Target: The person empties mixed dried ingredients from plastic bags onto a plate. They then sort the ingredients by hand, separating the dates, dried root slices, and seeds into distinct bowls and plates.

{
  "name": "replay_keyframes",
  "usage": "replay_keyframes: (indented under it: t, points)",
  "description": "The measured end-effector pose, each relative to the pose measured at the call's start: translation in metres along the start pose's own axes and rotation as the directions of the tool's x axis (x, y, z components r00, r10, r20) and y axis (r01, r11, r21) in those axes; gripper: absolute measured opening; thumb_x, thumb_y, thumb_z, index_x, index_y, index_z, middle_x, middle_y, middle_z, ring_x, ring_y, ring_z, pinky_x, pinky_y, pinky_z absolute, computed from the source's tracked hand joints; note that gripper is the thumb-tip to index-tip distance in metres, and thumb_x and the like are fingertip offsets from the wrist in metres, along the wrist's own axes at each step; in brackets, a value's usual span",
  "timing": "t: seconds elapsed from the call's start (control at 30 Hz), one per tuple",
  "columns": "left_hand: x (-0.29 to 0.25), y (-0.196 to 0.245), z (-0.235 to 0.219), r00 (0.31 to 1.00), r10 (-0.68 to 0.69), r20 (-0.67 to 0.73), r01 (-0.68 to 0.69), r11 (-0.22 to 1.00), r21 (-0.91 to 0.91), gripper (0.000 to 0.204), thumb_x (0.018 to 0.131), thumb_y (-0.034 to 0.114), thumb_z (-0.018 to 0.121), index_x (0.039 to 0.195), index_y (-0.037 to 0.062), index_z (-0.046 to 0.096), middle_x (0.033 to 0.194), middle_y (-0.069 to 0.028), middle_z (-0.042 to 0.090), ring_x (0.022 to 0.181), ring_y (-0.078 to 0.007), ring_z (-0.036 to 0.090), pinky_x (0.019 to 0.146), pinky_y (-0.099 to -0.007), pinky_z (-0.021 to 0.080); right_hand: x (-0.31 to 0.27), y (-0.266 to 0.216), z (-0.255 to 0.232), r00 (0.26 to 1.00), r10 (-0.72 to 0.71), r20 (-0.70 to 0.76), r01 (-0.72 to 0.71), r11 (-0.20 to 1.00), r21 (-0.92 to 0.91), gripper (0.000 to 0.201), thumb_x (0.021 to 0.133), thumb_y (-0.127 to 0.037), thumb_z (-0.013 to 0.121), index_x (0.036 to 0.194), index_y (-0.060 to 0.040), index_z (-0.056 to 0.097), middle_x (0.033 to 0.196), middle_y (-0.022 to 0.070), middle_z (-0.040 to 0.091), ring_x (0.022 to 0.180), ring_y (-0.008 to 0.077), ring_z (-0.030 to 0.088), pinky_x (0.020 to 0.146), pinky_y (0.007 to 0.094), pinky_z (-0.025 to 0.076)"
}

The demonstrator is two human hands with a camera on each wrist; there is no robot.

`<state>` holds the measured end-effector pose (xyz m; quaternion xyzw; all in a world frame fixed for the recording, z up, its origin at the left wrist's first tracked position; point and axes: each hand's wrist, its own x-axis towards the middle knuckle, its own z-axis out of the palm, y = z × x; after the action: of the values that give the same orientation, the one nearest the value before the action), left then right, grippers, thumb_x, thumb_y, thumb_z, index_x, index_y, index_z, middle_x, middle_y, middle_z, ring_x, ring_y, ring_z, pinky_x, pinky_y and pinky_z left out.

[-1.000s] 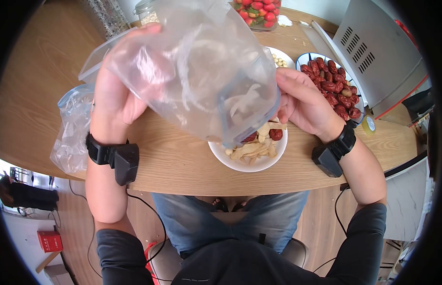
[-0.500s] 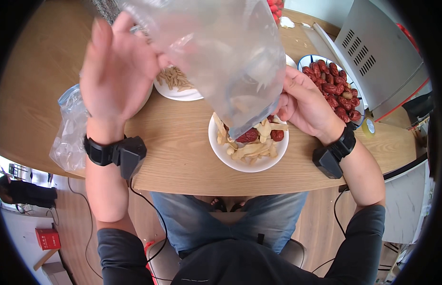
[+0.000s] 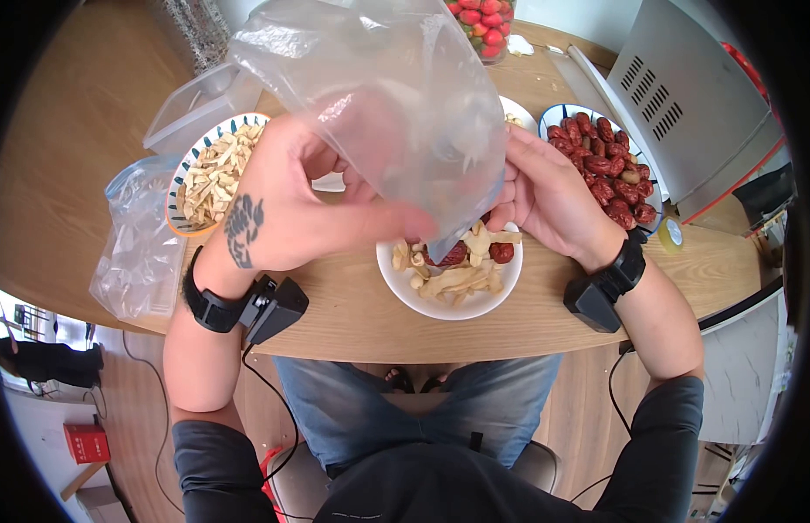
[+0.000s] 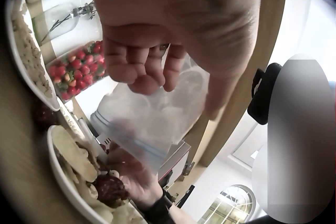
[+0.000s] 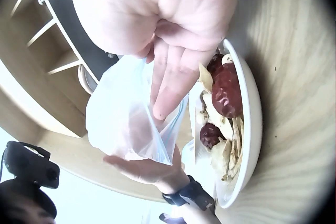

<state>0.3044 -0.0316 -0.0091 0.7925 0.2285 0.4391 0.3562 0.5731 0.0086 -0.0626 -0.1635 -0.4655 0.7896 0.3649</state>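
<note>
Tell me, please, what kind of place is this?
Probably a home kitchen or dining corner. A person sits at a wooden table with a white bowl of dried slices and red dates, a plate of red dates, and a metal appliance beside them.

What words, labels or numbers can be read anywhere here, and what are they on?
None can be read.
The clear bag held over the white bowl by the left hand and right hand is unprinted.
The mark on the left hand is a drawing, not lettering.
The red box on the floor has print too small to read.
</note>
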Motion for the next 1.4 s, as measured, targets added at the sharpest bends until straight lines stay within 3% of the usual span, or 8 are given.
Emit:
replay_keyframes:
  t: [0.17, 0.53, 0.67, 0.77, 0.93, 1.03, 1.17, 1.4]
  points:
    - [0.0, 0.006, -0.003, 0.96, -0.278, -0.039, 0.27, 0.952, -0.143, 0.008, 0.085, -0.003, 0.07, 0.093, 0.0002, 0.068, 0.084, -0.0014, 0.066, 0.07, -0.0068, 0.061, 0.06, -0.0211, 0.047, -0.002, -0.005, 0.003, 1.0, 0.019, 0.013, -0.019, 1.0, -0.006, 0.037, 0.108, -0.031, 0.036, 0.129, -0.0021, 0.048, 0.112, 0.0221, 0.069, 0.094, 0.0318, 0.073, 0.071, 0.0342, 0.062]
    - [-0.008, 0.027, -0.07, 0.679, 0.3, -0.67, -0.102, 0.942, 0.318, 0.009, 0.088, 0.003, 0.069, 0.094, -0.0034, 0.069, 0.091, -0.0044, 0.07, 0.087, -0.012, 0.063, 0.081, -0.0249, 0.048, -0.003, 0.0, -0.001, 0.997, -0.033, -0.074, 0.029, 0.998, -0.048, 0.015, 0.097, -0.016, 0.05, 0.104, -0.0046, 0.057, 0.08, 0.0073, 0.064, 0.063, 0.0117, 0.057, 0.054, 0.0225, 0.043]
    - [-0.04, 0.068, -0.108, 0.489, 0.771, -0.407, 0.29, 0.296, 0.91, 0.013, 0.078, 0.004, 0.074, 0.078, -0.003, 0.063, 0.105, -0.0117, 0.069, 0.09, -0.0173, 0.065, 0.083, -0.027, 0.048, -0.004, -0.001, 0.002, 0.992, -0.049, -0.113, 0.04, 0.996, -0.083, 0.013, 0.095, -0.013, 0.052, 0.103, -0.004, 0.057, 0.077, 0.0065, 0.062, 0.06, 0.0106, 0.054, 0.053, 0.0225, 0.041]
    - [-0.065, 0.109, -0.126, 0.741, 0.665, 0.091, 0.351, -0.5, 0.792, 0.019, 0.069, -0.004, 0.069, 0.067, 0.0001, 0.05, 0.122, -0.0191, 0.066, 0.106, -0.0317, 0.064, 0.079, -0.0345, 0.051, -0.003, 0.0, 0.0, 0.995, -0.049, -0.089, 0.041, 0.995, -0.089, 0.014, 0.095, -0.014, 0.052, 0.103, -0.0039, 0.057, 0.077, 0.0063, 0.062, 0.06, 0.0105, 0.054, 0.053, 0.0225, 0.041]
    - [-0.113, 0.091, -0.143, 0.865, 0.492, -0.098, 0.34, -0.432, 0.835, 0.018, 0.073, -0.009, 0.063, 0.076, 0.0004, 0.049, 0.141, -0.0182, 0.053, 0.106, -0.0344, 0.061, 0.082, -0.0412, 0.049, -0.004, -0.001, 0.001, 0.995, -0.047, -0.089, 0.036, 0.992, -0.122, 0.014, 0.095, -0.014, 0.052, 0.103, -0.0043, 0.058, 0.077, 0.0053, 0.063, 0.061, 0.0095, 0.056, 0.054, 0.0221, 0.042]
    - [-0.145, 0.045, -0.152, 0.66, -0.306, -0.686, 0.739, 0.104, 0.665, 0.027, 0.093, 0.02, 0.058, 0.11, -0.0008, 0.056, 0.114, -0.0212, 0.064, 0.101, -0.0347, 0.06, 0.087, -0.0419, 0.047, -0.004, -0.002, 0.002, 0.995, -0.044, -0.089, 0.032, 0.992, -0.123, 0.014, 0.095, -0.014, 0.052, 0.103, -0.0045, 0.058, 0.077, 0.005, 0.064, 0.061, 0.009, 0.056, 0.054, 0.0221, 0.042]
    - [-0.196, 0.003, -0.2, 0.712, -0.548, -0.439, 0.648, 0.271, 0.712, 0.031, 0.093, 0.025, 0.054, 0.114, 0.0015, 0.057, 0.114, -0.0212, 0.063, 0.11, -0.0362, 0.06, 0.093, -0.0411, 0.047, -0.004, -0.002, 0.002, 0.997, -0.045, -0.064, 0.037, 0.992, -0.119, 0.014, 0.094, -0.014, 0.052, 0.102, -0.0041, 0.059, 0.079, 0.0048, 0.063, 0.063, 0.0092, 0.055, 0.056, 0.0227, 0.043]
    - [-0.128, 0.031, -0.161, 0.856, -0.209, -0.474, 0.509, 0.177, 0.842, 0.02, 0.09, 0.006, 0.054, 0.106, 0.0018, 0.066, 0.103, -0.0157, 0.068, 0.096, -0.0285, 0.065, 0.08, -0.035, 0.05, -0.004, 0.0, -0.005, 0.993, -0.103, -0.059, 0.096, 0.989, -0.11, 0.014, 0.093, -0.013, 0.052, 0.098, -0.0031, 0.061, 0.078, 0.0035, 0.06, 0.065, 0.0101, 0.051, 0.059, 0.0229, 0.041]
